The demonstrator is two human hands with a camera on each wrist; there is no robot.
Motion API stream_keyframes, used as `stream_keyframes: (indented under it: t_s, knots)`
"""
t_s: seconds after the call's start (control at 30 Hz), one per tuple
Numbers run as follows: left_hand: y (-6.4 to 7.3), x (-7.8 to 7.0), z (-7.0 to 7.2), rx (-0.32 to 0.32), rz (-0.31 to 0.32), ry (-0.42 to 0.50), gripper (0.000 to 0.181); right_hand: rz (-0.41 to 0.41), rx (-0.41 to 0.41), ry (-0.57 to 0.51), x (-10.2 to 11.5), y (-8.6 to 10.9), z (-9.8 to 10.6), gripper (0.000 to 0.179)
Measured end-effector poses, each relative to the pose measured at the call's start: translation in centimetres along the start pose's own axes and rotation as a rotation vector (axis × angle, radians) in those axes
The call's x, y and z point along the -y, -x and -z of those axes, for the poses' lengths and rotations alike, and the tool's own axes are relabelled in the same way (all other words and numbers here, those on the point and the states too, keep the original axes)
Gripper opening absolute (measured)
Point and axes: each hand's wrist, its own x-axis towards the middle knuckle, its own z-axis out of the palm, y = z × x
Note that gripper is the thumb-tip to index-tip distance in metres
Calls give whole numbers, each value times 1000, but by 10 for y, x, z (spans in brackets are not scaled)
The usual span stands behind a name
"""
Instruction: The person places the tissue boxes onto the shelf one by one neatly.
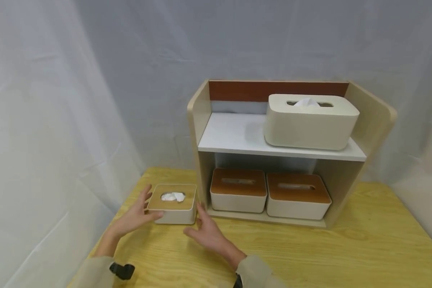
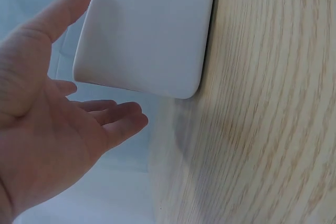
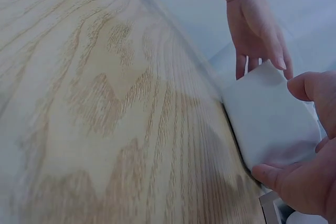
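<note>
A small white tissue box [image 1: 174, 217] with a light wooden lid and tissue in its slot stands on the table, just left of the shelf unit. My left hand [image 1: 135, 218] is spread at its left side, thumb near the front edge of the lid; the left wrist view shows straight, parted fingers beside the white box [image 2: 144, 35]. On the other side, my right hand [image 1: 210, 236] has its fingers along the box's right side, thumb held away in front. From the right wrist, a fingertip appears at the box's [image 3: 270, 121] lower edge; whether it touches is unclear.
The two-tier shelf unit [image 1: 196, 120] stands close right of the small box. A large cream tissue box [image 1: 309, 130] sits on its upper board. Below are two white boxes with brown lids, one left [image 1: 237, 203] and one right [image 1: 297, 209]. White sheeting [image 1: 147, 80] hangs behind.
</note>
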Motion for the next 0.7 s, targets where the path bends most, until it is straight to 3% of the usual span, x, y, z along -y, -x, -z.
stream_keyframes:
  t_s: [0.37, 0.7]
  knots:
    - [-5, 2, -4, 31, 6, -25, 103, -29, 11, -6, -9, -10, -5, 94]
    - [-6, 8, -7, -10, 47, -81, 103, -6, 58, 30, -11, -9, -3, 95]
